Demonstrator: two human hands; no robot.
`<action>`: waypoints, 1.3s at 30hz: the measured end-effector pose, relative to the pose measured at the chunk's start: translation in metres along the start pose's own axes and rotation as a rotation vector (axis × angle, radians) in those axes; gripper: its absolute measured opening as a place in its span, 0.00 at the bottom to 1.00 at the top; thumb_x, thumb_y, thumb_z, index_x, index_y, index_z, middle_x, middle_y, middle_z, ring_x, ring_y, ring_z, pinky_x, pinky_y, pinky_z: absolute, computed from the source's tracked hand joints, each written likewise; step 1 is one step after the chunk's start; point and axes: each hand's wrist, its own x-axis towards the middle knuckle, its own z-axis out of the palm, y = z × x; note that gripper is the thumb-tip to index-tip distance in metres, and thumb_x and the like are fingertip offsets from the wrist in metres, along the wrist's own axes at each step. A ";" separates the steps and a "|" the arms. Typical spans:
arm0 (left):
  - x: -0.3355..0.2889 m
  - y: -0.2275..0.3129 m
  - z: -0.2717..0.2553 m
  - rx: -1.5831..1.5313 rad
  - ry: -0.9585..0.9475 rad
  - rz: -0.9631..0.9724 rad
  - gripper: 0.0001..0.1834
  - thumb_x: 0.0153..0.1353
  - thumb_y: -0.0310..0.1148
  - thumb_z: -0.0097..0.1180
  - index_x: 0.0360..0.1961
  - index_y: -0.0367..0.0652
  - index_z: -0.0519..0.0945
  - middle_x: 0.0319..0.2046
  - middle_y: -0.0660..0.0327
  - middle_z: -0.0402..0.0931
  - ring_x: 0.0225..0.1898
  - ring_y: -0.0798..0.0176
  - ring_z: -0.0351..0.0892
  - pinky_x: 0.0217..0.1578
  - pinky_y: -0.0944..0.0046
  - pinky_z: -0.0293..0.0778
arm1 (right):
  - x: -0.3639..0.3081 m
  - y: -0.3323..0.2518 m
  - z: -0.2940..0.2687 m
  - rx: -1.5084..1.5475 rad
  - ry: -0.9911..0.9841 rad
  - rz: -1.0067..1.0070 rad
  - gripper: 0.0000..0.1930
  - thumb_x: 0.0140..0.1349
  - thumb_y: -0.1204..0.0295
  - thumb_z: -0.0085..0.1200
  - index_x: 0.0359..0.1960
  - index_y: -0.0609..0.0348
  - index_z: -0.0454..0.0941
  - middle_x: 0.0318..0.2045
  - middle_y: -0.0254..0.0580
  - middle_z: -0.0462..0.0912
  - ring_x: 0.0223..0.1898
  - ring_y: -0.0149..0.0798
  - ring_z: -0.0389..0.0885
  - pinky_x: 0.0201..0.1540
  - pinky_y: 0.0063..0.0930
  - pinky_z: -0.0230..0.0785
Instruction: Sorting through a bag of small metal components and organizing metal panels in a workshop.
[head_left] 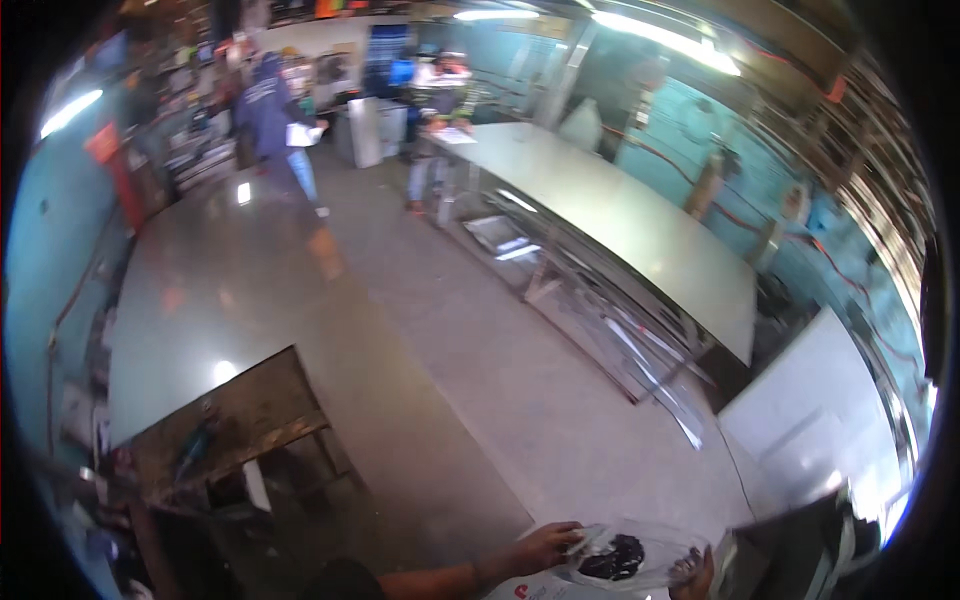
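Note:
Low in the view, I hold a clear plastic bag with a dark clump inside; I cannot tell what the clump is. The fingers of my left hand are closed on the bag's left edge. On the other side, my right hand grips the bag's right end, partly cut off by the lower edge of the view. Beneath the bag lies a white surface with a red printed mark.
A large metal sheet covers the left table, with a power tool on bare wood near it. Another sheet-topped table stands right. Sheets lean near right. Two people, one in dark blue, one by the far table, stand back.

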 end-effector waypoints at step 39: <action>0.272 -0.185 -0.080 -1.189 1.028 -0.633 0.05 0.65 0.32 0.57 0.37 0.42 0.77 0.33 0.59 0.78 0.33 0.62 0.78 0.38 0.62 0.77 | 0.477 -0.114 0.234 -0.184 -0.833 0.613 0.13 0.64 0.51 0.55 0.37 0.44 0.80 0.34 0.35 0.84 0.37 0.36 0.81 0.44 0.38 0.74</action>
